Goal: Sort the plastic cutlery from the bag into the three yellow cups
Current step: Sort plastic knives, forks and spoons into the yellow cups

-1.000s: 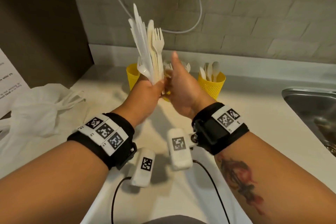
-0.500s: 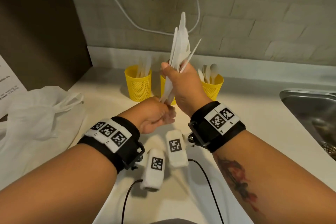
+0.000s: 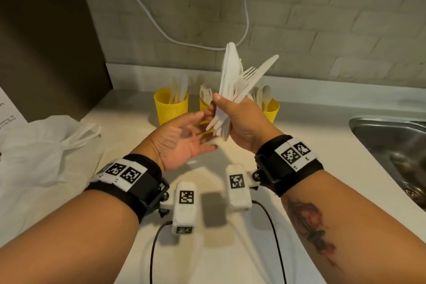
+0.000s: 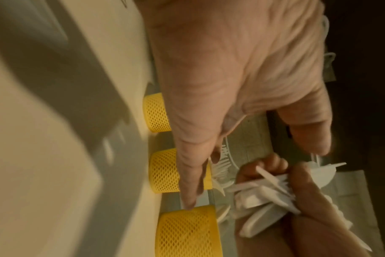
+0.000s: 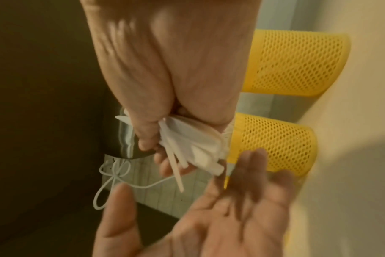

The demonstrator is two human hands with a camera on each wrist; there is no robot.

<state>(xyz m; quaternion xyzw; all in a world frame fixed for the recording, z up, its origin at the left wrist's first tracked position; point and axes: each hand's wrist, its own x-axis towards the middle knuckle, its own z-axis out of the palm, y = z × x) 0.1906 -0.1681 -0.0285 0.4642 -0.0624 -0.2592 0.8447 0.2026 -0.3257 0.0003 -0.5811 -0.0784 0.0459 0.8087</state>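
Observation:
My right hand (image 3: 227, 113) grips a bundle of white plastic cutlery (image 3: 235, 80) upright above the counter, knives and a fork fanning out at the top. Its handle ends (image 5: 193, 156) stick out below the fist. My left hand (image 3: 184, 138) is open, palm up, just left of and below the bundle, fingers near the handle ends. Three yellow mesh cups stand in a row by the wall: the left cup (image 3: 171, 106) holds knives, the middle cup (image 3: 204, 105) holds forks and is partly hidden by my hands, the right cup (image 3: 270, 109) holds spoons.
A crumpled white plastic bag (image 3: 41, 145) lies on the counter at the left. A steel sink (image 3: 391, 145) is at the right. A white cable (image 3: 161, 30) hangs on the brick wall. A dark cabinet side (image 3: 46, 41) stands at the back left.
The cutlery bundle passed from my left hand to my right. My left hand dropped, then opened palm up beside the bundle. The bundle has fanned out more.

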